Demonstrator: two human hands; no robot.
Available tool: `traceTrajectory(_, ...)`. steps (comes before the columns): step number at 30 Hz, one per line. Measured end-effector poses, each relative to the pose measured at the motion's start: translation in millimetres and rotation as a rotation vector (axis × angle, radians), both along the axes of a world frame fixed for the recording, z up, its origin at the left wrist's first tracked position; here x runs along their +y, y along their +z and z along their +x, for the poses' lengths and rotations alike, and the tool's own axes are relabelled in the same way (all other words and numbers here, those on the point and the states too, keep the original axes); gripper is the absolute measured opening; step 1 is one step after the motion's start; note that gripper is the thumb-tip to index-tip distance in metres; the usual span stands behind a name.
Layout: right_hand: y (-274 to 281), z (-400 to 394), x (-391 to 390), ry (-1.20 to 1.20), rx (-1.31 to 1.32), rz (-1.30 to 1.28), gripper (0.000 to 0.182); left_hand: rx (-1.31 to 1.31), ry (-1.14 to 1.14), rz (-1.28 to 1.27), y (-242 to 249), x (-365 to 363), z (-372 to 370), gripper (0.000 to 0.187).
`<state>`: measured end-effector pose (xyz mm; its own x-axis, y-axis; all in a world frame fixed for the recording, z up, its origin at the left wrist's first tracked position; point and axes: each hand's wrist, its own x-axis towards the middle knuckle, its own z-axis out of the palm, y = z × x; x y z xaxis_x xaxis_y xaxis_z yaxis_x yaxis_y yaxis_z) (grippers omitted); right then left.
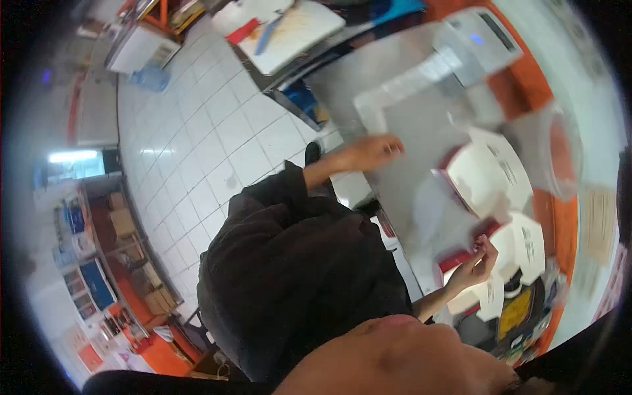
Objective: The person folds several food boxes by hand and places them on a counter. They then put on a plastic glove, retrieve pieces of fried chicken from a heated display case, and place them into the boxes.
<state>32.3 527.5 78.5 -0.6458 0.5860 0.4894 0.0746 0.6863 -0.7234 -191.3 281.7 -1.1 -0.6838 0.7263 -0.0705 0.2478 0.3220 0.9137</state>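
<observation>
Left hand [372, 151] rests on the grey counter [401, 112]; right hand [475, 263] grips a red-edged white packet [461, 253]; motion blur throughout.

White tiled floor [197, 131], cardboard boxes [122, 220] on shelves, grey machine [477, 36].

Smooth matt grey tabletop [408, 125], white paper sheets [490, 174], glossy white floor tiles [217, 131]

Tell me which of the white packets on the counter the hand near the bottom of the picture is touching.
The right hand touches the red-edged packet at the counter's near edge; the larger white packet and the other lie beyond its fingers, untouched.
</observation>
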Motion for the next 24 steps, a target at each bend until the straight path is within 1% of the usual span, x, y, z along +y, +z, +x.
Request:
traceTrajectory(1,-1.1,-20.2,-20.2,0.029,-0.008,-0.081,0.017,0.205,0.175,0.032,4.2,-40.5,-35.6,0.023)
traceTrajectory(2,-1.5,-44.8,-42.0,0.076,-0.014,-0.086,0.017,0.289,0.349,-0.052,3.6,-82.6,-73.4,0.028)
traceTrajectory(3,-0.4,-71.1,-64.4,0.118,-0.018,-0.086,0.017,0.457,0.525,-0.097,5.0,-125.6,-114.0,0.024)
traceTrajectory(5,-4.5,-123.6,-107.7,0.19,-0.047,-0.112,0.017,0.745,0.76,-0.111,10.1,-210.0,-192.2,0.024)
traceTrajectory(7,-6.5,-176.9,-157.0,0.22,-0.055,-0.132,0.015,0.974,0.993,-0.472,7.9,-283.4,-253.3,0.026)
traceTrajectory(8,-4.2,-203.8,-181.0,0.288,-0.111,-0.153,0.014,0.964,1.004,-0.469,5.8,-317.4,-281.3,0.026)
traceTrajectory(9,-1.4,-230.7,-202.2,0.359,-0.178,-0.169,0.014,1.097,0.87,-0.645,-0.9,-348.5,-307.5,0.025)
traceTrajectory(10,-0.7,-259.1,-220.5,0.454,-0.195,-0.099,0.016,1.217,0.724,-0.816,-9.4,-364.5,-324.5,0.025)
traceTrajectory(11,-1.0,-286.0,-237.6,0.543,-0.205,-0.031,0.018,1.2,0.737,-0.808,-8.8,-366.7,-330.9,0.025)
traceTrajectory(13,5.0,-327.7,-269.4,0.624,-0.237,0.134,0.017,0.908,0.458,-0.817,11.9,-357.4,-335.6,0.024)
traceTrajectory(14,-2.3,-345.1,-282.0,0.627,-0.249,0.073,0.017,0.963,0.456,-0.627,13.0,-349.6,-329.4,0.019)
traceTrajectory(15,-9.3,-359.5,-292.2,0.625,-0.264,0.007,0.018,0.911,0.436,-0.686,21.5,-334.2,-317.7,0.018)
traceTrajectory(16,-8.8,-377.4,-309.1,0.617,-0.262,-0.043,0.018,0.871,0.413,-0.622,22.5,-325.8,-310.0,0.02)
traceTrajectory(17,-7.5,-395.4,-324.6,0.615,-0.253,-0.086,0.018,0.867,0.388,-0.612,15.1,-318.3,-307.2,0.02)
traceTrajectory(19,-25.9,-420.2,-345.0,0.65,-0.378,-0.202,0.018,0.69,0.48,-0.43,-4.8,-309.1,-299.9,0.027)
traceTrajectory(20,-27.7,-430.5,-358.3,0.664,-0.402,-0.285,0.022,0.688,0.468,-0.427,-1.3,-306.9,-298.7,0.027)
traceTrajectory(21,-29.5,-439.5,-372.0,0.679,-0.423,-0.371,0.027,0.556,0.502,-0.43,4.8,-305.8,-297.6,0.03)
traceTrajectory(22,-35.5,-449.3,-385.0,0.7,-0.375,-0.395,0.034,0.424,0.535,-0.435,8.5,-308.1,-299.4,0.033)
traceTrajectory(23,-42.1,-457.1,-396.1,0.722,-0.325,-0.418,0.042,0.425,0.526,-0.438,0.7,-312.1,-304.8,0.033)
traceTrajectory(24,-44.9,-463.4,-405.4,0.717,-0.323,-0.423,0.042,0.232,0.514,-0.311,-10.7,-316.0,-312.8,0.033)
